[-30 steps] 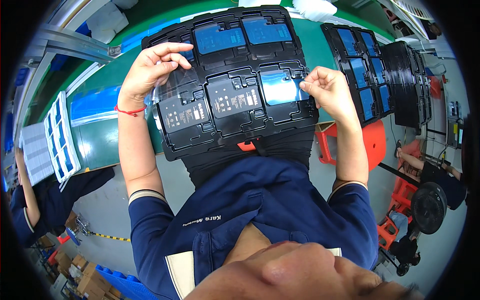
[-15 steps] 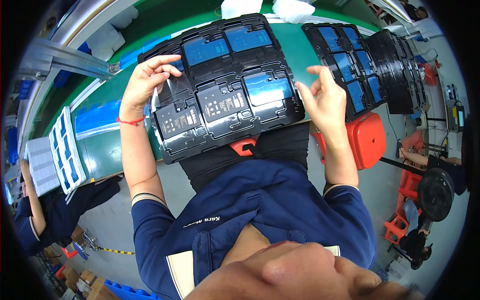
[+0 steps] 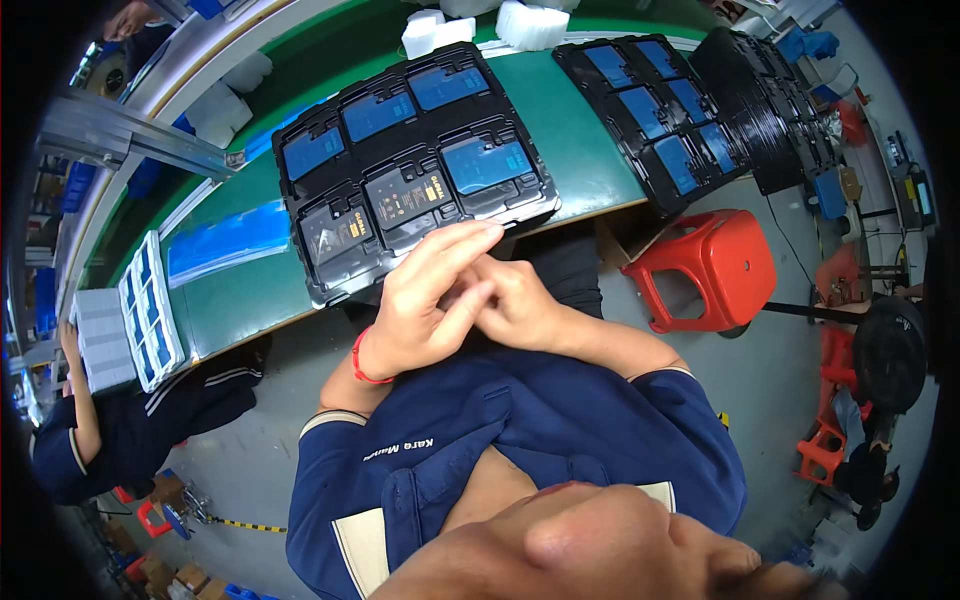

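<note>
**Bare hands meeting just off the black tray**

Bare fingers are curling together in front of the chest: the left hand (image 3: 425, 300) is lying over the right hand (image 3: 515, 305), fingertips touching, and whether anything small is being pinched between them cannot be told. Both hands are hovering just beside the near edge of the black tray (image 3: 545, 200), touching nothing on it.

That tray is sitting on the green bench (image 3: 250, 290), close to the body, probably so its pockets stay within easy reach. It is holding six flat parts in two rows: four are showing blue film, while the two nearest the left hand are looking dark and bare. A second black tray (image 3: 600, 90) of blue-filmed parts is lying further right, beside a stack of empty trays (image 3: 770, 110). A red stool (image 3: 715, 265) is standing below.
</note>
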Tool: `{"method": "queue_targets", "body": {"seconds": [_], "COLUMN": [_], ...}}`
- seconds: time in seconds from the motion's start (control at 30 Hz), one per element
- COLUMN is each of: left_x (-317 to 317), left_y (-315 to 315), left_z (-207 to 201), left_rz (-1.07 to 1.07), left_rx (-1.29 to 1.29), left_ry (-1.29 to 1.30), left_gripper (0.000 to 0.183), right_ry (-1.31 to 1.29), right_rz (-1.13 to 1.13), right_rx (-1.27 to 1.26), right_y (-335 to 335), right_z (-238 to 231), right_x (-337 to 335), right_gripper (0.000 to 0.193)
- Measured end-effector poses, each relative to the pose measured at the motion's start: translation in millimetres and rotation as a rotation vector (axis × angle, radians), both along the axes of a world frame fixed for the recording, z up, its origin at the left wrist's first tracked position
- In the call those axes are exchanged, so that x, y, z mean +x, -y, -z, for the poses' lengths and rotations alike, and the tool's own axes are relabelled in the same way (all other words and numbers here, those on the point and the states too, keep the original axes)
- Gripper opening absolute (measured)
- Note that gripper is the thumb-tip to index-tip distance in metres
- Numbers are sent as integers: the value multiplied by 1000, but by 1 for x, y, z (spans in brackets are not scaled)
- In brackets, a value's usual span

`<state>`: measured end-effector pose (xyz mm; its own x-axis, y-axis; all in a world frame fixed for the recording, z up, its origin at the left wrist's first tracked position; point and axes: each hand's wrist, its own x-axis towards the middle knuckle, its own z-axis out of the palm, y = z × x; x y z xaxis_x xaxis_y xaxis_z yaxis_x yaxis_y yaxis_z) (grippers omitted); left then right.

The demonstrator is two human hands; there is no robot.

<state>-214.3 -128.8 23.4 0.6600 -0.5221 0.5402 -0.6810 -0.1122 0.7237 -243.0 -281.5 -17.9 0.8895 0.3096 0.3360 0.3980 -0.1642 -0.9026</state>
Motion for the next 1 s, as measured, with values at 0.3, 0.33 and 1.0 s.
{"method": "queue_targets", "body": {"seconds": [0.3, 0.33, 1.0], "left_x": [62, 77, 98], "left_y": [-118, -152, -210], "left_z": [62, 83, 137], "left_rz": [-892, -999, -1487], "left_rx": [160, 246, 532], "left_ry": [110, 125, -155], "left_gripper": [40, 41, 52], "right_ry": [-815, -869, -1335], "right_rz": [140, 239, 1323], "right_rx": [289, 394, 933], "right_y": [202, 227, 370], "right_z": [96, 119, 392], "right_x": [-31, -36, 63], "right_gripper": [22, 24, 45]}}
